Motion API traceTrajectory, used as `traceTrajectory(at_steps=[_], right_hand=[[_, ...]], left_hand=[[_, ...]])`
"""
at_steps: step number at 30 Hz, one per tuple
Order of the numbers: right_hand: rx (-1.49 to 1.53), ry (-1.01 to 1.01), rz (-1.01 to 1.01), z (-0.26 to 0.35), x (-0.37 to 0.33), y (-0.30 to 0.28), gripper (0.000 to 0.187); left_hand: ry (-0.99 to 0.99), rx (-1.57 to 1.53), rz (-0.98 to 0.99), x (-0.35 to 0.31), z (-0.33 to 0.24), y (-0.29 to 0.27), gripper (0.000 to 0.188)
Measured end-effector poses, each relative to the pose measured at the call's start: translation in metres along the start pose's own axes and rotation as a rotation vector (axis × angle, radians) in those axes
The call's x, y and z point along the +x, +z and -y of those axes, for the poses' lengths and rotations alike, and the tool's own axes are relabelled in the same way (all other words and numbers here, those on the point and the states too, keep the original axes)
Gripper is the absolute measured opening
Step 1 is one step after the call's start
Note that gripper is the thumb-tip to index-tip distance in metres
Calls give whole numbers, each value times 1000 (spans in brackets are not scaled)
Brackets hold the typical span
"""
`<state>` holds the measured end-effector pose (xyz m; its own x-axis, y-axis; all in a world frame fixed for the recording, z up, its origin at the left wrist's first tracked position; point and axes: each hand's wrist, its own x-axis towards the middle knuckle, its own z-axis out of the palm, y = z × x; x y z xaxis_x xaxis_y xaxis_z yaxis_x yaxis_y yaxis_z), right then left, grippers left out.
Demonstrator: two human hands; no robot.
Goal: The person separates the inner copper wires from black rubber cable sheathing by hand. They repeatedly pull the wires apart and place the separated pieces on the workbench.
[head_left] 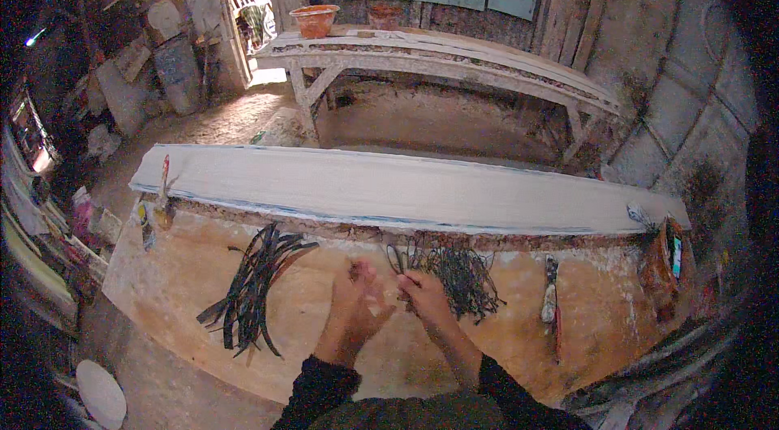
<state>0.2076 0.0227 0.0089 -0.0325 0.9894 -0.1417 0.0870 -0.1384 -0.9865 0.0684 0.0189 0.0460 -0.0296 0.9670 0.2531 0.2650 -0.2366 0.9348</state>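
My right hand (423, 294) is closed, thumb against fingers, on a thin dark strip (395, 258) bent into a narrow loop that rises above the fingertips. Just left of it, my left hand (361, 296) is raised over the table, thumb spread away from the blurred fingers. I make out nothing gripped in it, though a dark patch shows at the fingertips. Flat black strips (256, 292) lie in a loose pile to the left of my hands. Beside my right hand lies a tangled heap of thin dark looped pieces (464, 277).
A long whitish board (389, 187) spans the back of the worn wooden table (316, 255). A brush (165, 178) stands at left; a whitish-handled tool (551, 292) and brown container (667, 268) are at right. Beyond is a bench (438, 57) bearing an orange bowl (315, 21).
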Motion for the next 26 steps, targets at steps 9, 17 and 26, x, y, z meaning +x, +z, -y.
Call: traceTrajectory(at_steps=[9, 17, 26], right_hand=[[231, 223, 380, -13, 21, 20, 17], [610, 412, 832, -15, 13, 9, 23], [491, 568, 943, -10, 18, 0, 39]], left_hand=[[-293, -845, 44, 36, 65, -43, 8], [-517, -991, 143, 39, 74, -41, 15], [-382, -948, 124, 33, 87, -37, 21]])
